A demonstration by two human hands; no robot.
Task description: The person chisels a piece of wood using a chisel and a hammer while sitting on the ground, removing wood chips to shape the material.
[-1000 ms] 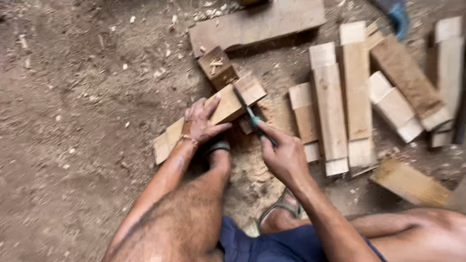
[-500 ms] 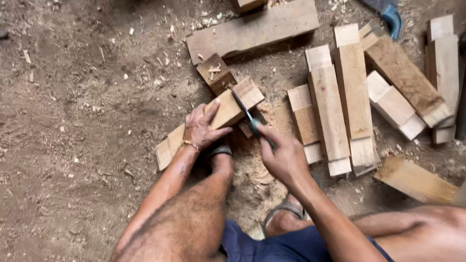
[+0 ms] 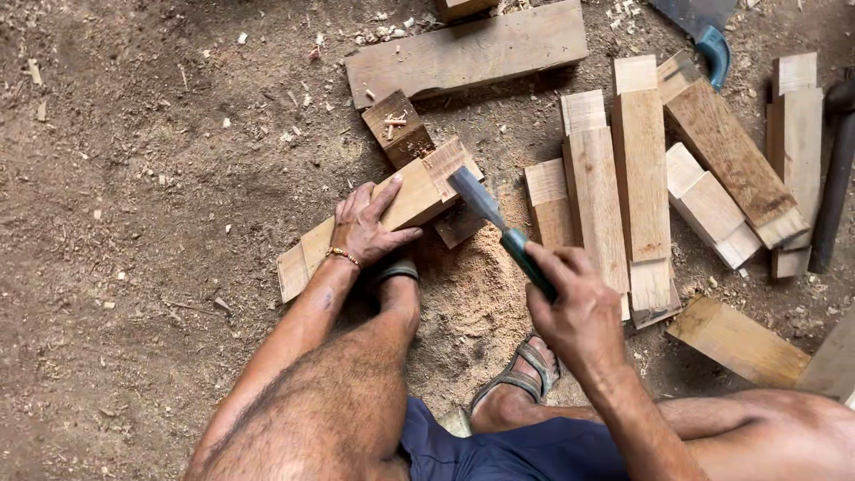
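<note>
A dirt floor (image 3: pixel 134 223) strewn with chips carries everything. At the far side lies a long plank (image 3: pixel 468 53); to the right, a row of cut boards (image 3: pixel 641 169) lies side by side. Near the middle, a wood block (image 3: pixel 419 196) rests slanted on the floor, with a sawdust pile (image 3: pixel 472 294) just beside it. The left hand (image 3: pixel 365 227) presses flat on the block. The right hand (image 3: pixel 574 307) grips a green-handled chisel (image 3: pixel 499 227), its blade at the block's right end.
</note>
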